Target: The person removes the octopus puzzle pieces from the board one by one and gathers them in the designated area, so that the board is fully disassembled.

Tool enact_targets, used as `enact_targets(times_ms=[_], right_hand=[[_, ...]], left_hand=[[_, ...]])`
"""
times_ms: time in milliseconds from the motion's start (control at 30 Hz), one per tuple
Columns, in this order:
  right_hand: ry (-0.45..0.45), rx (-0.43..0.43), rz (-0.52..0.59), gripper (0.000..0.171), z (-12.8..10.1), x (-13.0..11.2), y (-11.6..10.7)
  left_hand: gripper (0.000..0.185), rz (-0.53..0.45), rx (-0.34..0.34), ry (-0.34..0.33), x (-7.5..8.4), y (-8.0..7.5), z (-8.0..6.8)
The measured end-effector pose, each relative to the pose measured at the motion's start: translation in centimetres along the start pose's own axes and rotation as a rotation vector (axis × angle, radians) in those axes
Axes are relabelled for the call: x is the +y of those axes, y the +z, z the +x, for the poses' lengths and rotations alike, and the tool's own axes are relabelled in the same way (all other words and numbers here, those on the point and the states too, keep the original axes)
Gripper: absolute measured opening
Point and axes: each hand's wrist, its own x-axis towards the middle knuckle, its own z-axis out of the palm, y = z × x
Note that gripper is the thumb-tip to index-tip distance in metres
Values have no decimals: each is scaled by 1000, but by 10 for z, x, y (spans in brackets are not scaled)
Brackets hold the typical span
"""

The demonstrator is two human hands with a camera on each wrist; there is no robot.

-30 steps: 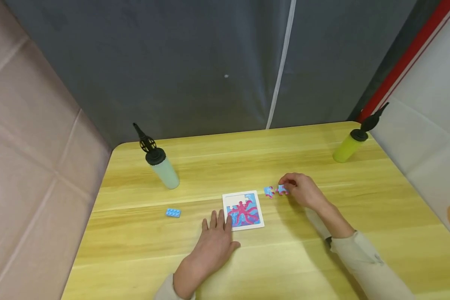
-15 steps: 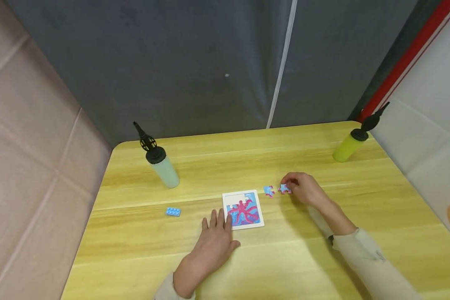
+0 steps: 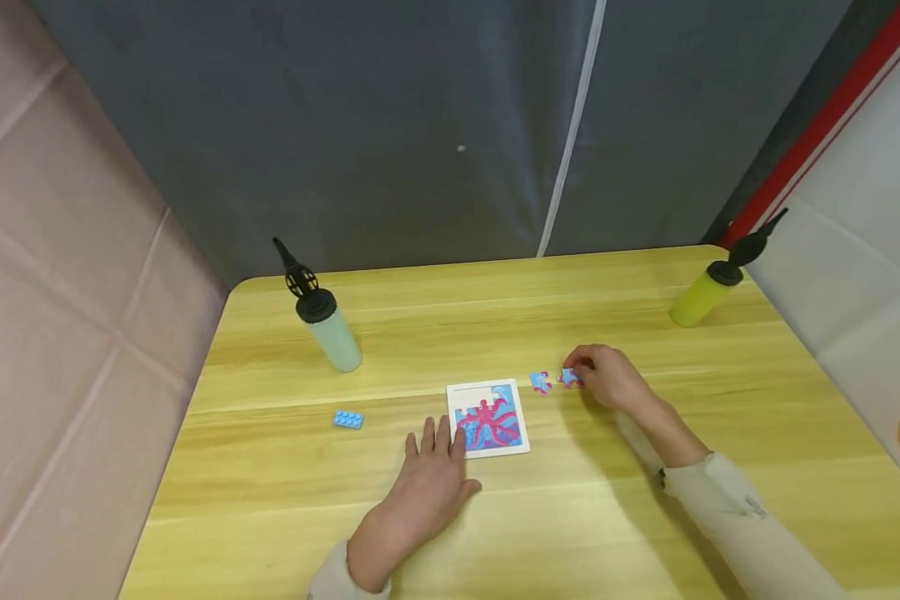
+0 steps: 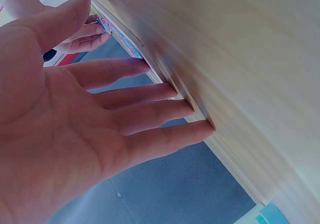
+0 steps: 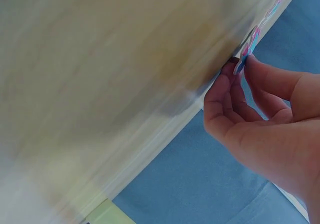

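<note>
My right hand (image 3: 603, 377) pinches a blue and pink jigsaw piece (image 3: 568, 377) between thumb and fingers; in the right wrist view the piece (image 5: 245, 54) is tilted up off the table at its near edge. Another jigsaw piece (image 3: 540, 382) lies flat just left of it. A white-framed octopus puzzle (image 3: 487, 418) lies mid-table, its upper left part bare white. My left hand (image 3: 429, 483) is spread flat, with straight fingertips on the table and the index finger overlapping the frame's left edge. From the left wrist view, those fingers (image 4: 150, 116) touch the wood.
A blue toy brick (image 3: 348, 419) lies left of the puzzle. Farther back stand a pale green hand pump (image 3: 335, 340) at left and a yellow-green one (image 3: 697, 302) at right, both with black tops. A grey curtain (image 3: 390, 142) hangs behind the table.
My right hand has drawn its jigsaw piece slightly to the right, away from the other piece. The left hand stays in place; the head view has shifted slightly.
</note>
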Motion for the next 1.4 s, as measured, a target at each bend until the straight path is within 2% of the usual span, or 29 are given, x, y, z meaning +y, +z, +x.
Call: enact_targets(times_ms=[233,400,667,1000,1400], right_hand=[[-2,16,-24,21,-3,2,-3],[-15,63,-27,18,-11,2,-1],[-65,94,-2,14,-15,-12,9],[-101,48,-2,14,-18,-30,16],[-126,-35,-24,12,-15,-51,33]], left_hand=[[74,3,-1,-4,3,0,0],[74,16,-14,22,5,-1,1],[73,49,-1,30,5,-2,1],[74,9,-6,21,6,-1,2],[63,-21,3,49,4,-2,0]])
